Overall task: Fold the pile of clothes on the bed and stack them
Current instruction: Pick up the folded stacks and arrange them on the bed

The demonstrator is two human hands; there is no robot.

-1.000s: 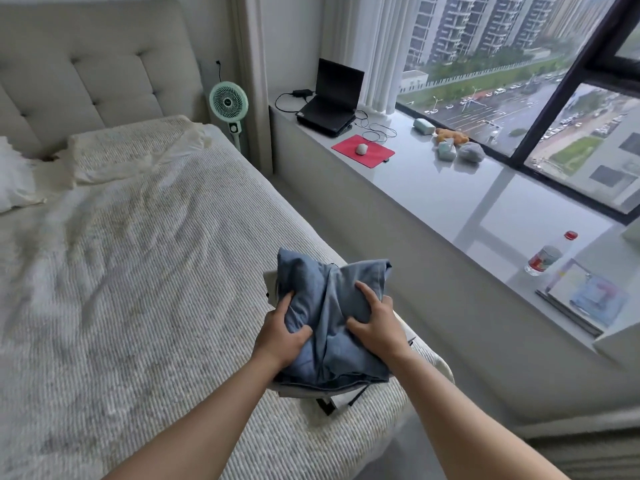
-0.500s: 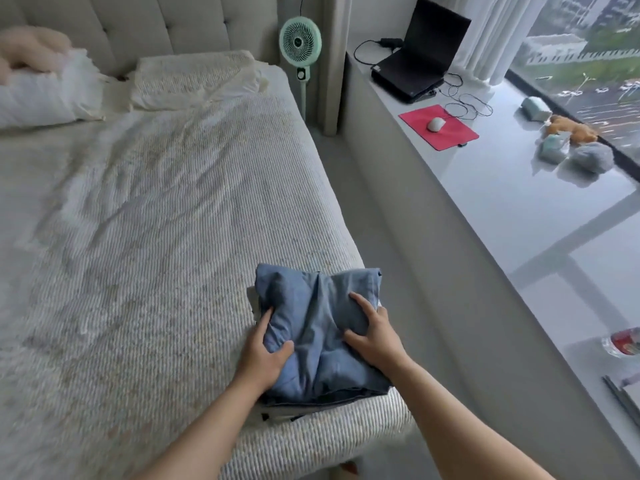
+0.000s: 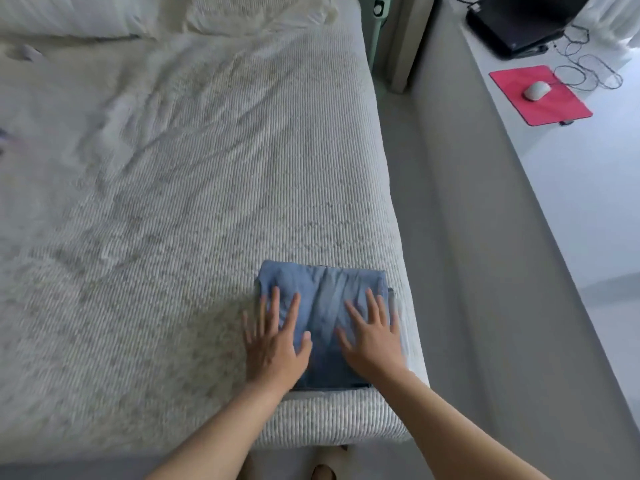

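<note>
A folded blue garment (image 3: 325, 296) lies on top of a small stack at the near right corner of the bed (image 3: 173, 220). Only thin pale and dark edges of the folded clothes under it show at its near side. My left hand (image 3: 273, 337) rests flat on the garment's left part with its fingers spread. Flat on the right part lies my right hand (image 3: 372, 334), fingers also apart. Neither hand grips the cloth.
The bed's right edge drops to a narrow grey floor strip (image 3: 446, 237) beside a long window ledge (image 3: 571, 188). On the ledge are a black laptop (image 3: 519, 19), a red mouse pad (image 3: 540, 95) with a white mouse (image 3: 536, 90), and cables. Pillows (image 3: 69, 12) lie at the bed's far end.
Both hands have let go of the blue garment's sides and now lie flat on top of it. The view has tilted down toward the bed.
</note>
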